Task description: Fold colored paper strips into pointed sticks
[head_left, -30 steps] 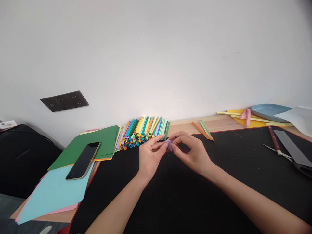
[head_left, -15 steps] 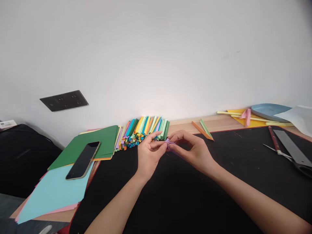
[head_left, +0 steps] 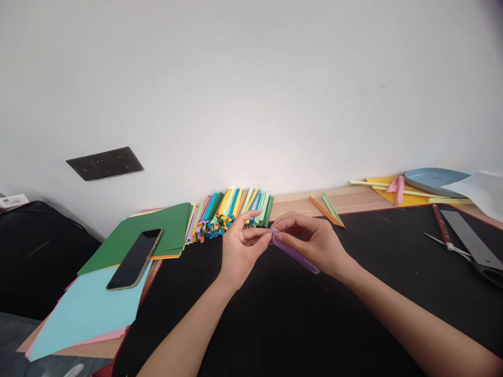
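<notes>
Between my two hands is a purple paper strip point(head_left: 296, 253), its free end slanting down to the right over the black mat point(head_left: 275, 319). My left hand point(head_left: 242, 248) pinches the strip's upper end between thumb and a finger, with the index finger raised. The thumb and fingers of my right hand point(head_left: 314, 241) are closed on the same strip near that end. Just behind my left hand stands a pile of folded paper strips point(head_left: 231, 207) in many colours. An orange folded strip point(head_left: 326, 211) and a green one point(head_left: 332, 208) lie beyond my right hand.
On the left, a phone point(head_left: 134, 259) rests on green sheets point(head_left: 168, 225) and light blue sheets point(head_left: 90, 303). To the right are scissors point(head_left: 487, 269), a metal ruler point(head_left: 469, 238), a dark red cutter point(head_left: 442, 225) and a blue tray point(head_left: 432, 180). A wall rises behind.
The purple strip's long free end now shows below my right hand, where it was mostly hidden before. Both hands have stayed nearly in place.
</notes>
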